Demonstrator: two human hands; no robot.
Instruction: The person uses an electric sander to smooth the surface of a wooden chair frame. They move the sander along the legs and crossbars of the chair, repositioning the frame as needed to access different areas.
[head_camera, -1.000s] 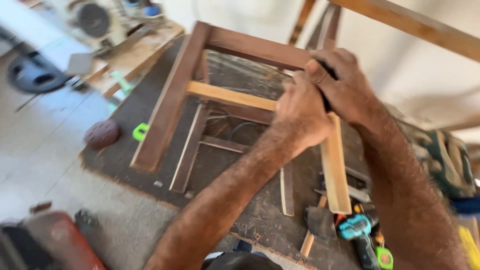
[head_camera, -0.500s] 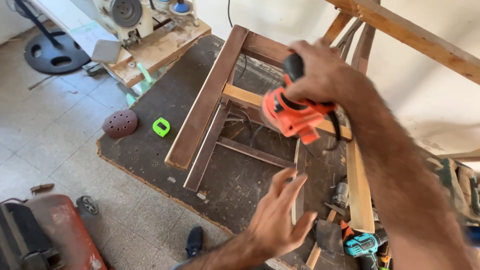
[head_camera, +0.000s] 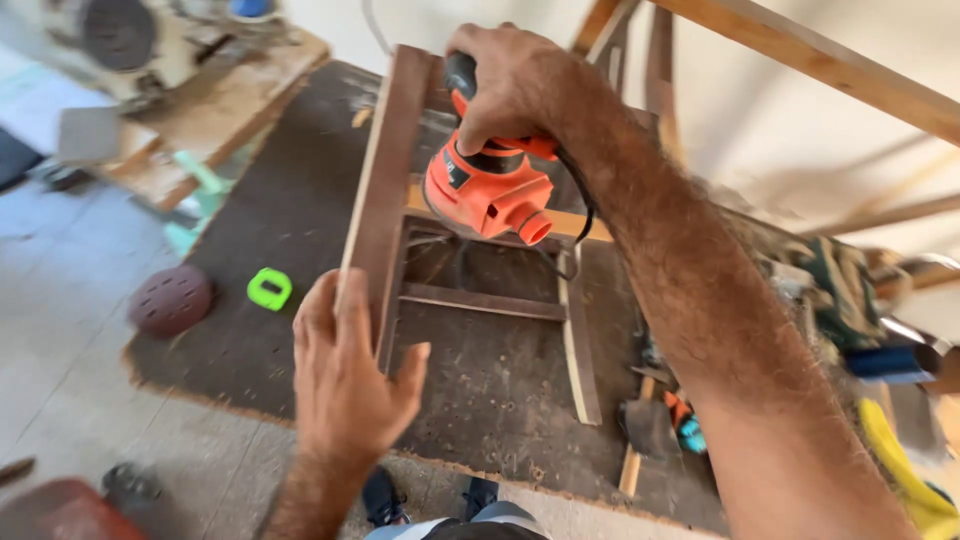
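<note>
The right hand (head_camera: 515, 85) is gripping the orange sander (head_camera: 490, 190) over the wooden frame (head_camera: 385, 190) on the worktop (head_camera: 290, 170); the left hand (head_camera: 345, 385) (fingers spread, holding nothing) is hovering beside the near rail, so the unbraced frame could be sliding.

A woodworking workshop – sander (head_camera: 490, 190), timber frame (head_camera: 385, 200), scattered tools

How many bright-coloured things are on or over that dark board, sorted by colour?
Orange: 1, the sander, held by the right hand
Green: 1, the small ring-shaped piece
Maroon: 1, the sanding disc
Total: 3
</note>
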